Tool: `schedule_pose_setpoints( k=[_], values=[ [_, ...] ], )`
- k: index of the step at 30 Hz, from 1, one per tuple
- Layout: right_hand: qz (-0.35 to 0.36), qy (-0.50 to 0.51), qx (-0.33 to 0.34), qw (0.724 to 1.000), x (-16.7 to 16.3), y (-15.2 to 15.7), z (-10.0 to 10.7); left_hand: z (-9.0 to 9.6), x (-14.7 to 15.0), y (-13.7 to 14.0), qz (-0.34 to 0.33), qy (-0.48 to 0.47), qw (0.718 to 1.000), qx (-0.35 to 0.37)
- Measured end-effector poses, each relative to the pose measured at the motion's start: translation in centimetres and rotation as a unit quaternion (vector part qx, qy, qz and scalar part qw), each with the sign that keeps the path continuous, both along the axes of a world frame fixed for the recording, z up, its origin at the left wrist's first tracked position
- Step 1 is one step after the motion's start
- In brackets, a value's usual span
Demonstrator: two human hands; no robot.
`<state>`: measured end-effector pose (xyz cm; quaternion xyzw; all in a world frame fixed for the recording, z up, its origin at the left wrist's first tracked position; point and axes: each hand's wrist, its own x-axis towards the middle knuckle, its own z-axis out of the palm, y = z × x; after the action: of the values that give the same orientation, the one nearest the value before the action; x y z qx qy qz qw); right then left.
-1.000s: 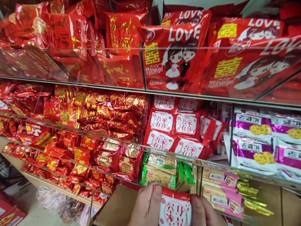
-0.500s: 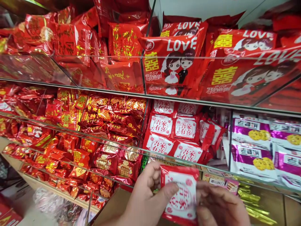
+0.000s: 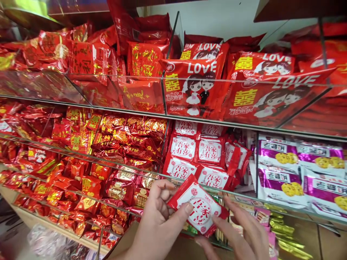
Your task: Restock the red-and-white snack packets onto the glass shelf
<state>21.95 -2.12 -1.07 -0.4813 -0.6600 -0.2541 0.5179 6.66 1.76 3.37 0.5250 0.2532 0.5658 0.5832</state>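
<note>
In the head view, the left hand (image 3: pixel 161 224) pinches a red-and-white snack packet (image 3: pixel 202 213), tilted before the shelved matching packets (image 3: pixel 211 150); the right hand (image 3: pixel 244 233) spreads loosely beside its edge. A light thumb should spare the contents.

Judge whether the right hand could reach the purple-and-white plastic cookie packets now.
Likely yes: the cookie packets show uncovered above the clear panel edge, while the right hand, fingers spread, isn't visibly clasping anything.
</note>
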Motion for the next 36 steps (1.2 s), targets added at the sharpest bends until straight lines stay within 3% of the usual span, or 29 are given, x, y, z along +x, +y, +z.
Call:
schedule_pose_setpoints(
  k=[3, 7, 10, 12, 14, 16, 19, 23, 30, 36],
  values=[
    [-0.006, -0.162, 0.010, 0.987, 0.7, 0.7, 1.7, 0.6, 0.1, 0.1, 0.033, 0.025, 0.998, 0.042],
    [-0.013, -0.176, -0.024, 0.984, 1.2, 1.7, 4.9, 2.0, 0.4, 0.5, 0.066, 0.044, 0.992, 0.103],
    [-0.077, -0.203, -0.011, 0.976, 1.4, 2.5, 8.0, 3.3, 0.7, 1.0, 0.080, 0.101, 0.970, 0.208],
    [-0.156, -0.238, -0.032, 0.958, 1.2, 3.1, 10.0, 4.1, 0.9, 1.6, 0.124, 0.222, 0.912, 0.321],
    [-0.245, -0.264, -0.081, 0.929, 0.7, 3.9, 11.7, 5.0, 1.3, 2.3, 0.164, 0.371, 0.815, 0.414],
    [-0.312, -0.283, -0.140, 0.896, 0.1, 4.7, 12.9, 6.0, 2.0, 3.2, 0.172, 0.490, 0.730, 0.444],
    [-0.362, -0.292, -0.181, 0.867, -0.8, 6.0, 14.1, 7.5, 3.5, 4.8, 0.182, 0.584, 0.672, 0.419],
    [-0.360, -0.288, -0.197, 0.865, -0.8, 7.7, 14.9, 8.6, 5.0, 6.5, 0.226, 0.629, 0.641, 0.379],
    [-0.318, -0.262, -0.279, 0.867, 0.2, 10.4, 16.1, 8.6, 5.7, 7.8, 0.273, 0.647, 0.608, 0.370],
    [-0.299, -0.286, -0.328, 0.849, 0.0, 9.9, 15.7, 9.0, 6.1, 8.4, 0.293, 0.651, 0.594, 0.371]
  ],
)
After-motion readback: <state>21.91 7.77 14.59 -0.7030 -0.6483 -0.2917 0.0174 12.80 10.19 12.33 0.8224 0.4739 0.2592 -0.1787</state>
